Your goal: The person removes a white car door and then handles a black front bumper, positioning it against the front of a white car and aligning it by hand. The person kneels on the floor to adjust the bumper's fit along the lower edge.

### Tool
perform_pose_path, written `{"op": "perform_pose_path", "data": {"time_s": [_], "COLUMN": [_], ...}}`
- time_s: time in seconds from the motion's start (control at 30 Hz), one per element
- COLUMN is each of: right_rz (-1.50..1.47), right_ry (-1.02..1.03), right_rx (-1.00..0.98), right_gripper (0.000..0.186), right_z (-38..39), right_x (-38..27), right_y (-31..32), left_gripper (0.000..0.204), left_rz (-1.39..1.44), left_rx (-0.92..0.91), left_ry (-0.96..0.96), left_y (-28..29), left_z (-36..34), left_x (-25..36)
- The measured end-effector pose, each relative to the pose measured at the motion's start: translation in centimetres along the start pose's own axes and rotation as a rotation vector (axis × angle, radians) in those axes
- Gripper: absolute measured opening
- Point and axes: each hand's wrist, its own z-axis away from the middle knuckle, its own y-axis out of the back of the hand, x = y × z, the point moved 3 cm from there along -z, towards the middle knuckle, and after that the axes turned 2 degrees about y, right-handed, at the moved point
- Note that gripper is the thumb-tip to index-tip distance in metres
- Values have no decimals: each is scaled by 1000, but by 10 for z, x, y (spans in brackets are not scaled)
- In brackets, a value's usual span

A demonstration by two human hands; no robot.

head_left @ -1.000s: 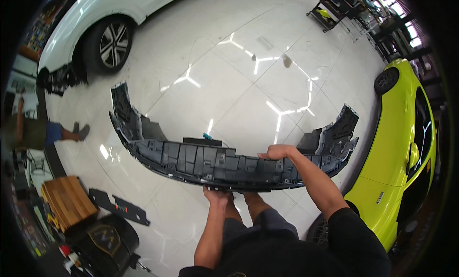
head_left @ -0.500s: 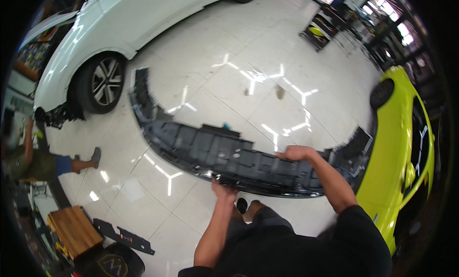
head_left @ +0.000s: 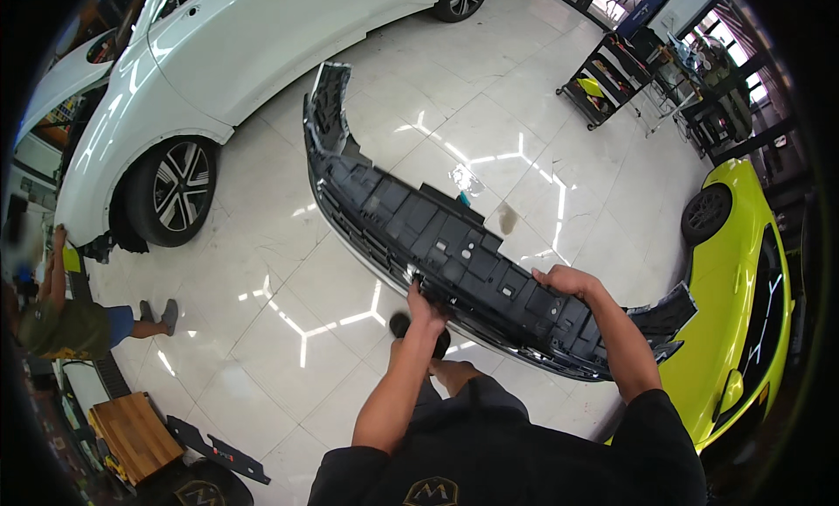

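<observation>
A long curved black car bumper (head_left: pixel 393 209), ribbed inner face upward and a small teal part on one edge, spans the middle of the view diagonally, from far left-centre to near right. My left hand (head_left: pixel 426 307) is closed on its near edge around the middle. My right hand (head_left: pixel 566 280) grips it farther right, fingers curled over the far edge. My feet show beneath the bumper, and both forearms reach up from the lower edge.
A white car (head_left: pixel 223 43) stands upper left; a person (head_left: pixel 48 322) has a hand at its front corner. A yellow-green car (head_left: pixel 725 270) is close at right. A black cart (head_left: pixel 607 82) stands back right. A wooden box (head_left: pixel 131 436) and black panel (head_left: pixel 218 454) lie lower left.
The bumper has tilted into a diagonal, its left end rising away from me and its right end dropping nearer. Both hands have moved right with it, keeping their grip.
</observation>
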Motion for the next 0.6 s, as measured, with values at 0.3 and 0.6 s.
{"op": "perform_pose_path", "data": {"time_s": [0.3,0.6], "right_rz": [-59,-3], "right_ry": [-66,58], "right_rx": [89,83], "right_gripper": [67,78], "right_z": [-101,-194], "right_x": [39,49], "right_y": [168,227], "left_gripper": [59,58], "left_rz": [126,-40], "left_rx": [-144,95], "left_ry": [147,80], "left_y": [-186,-236], "left_z": [-137,-236], "left_x": [20,43]}}
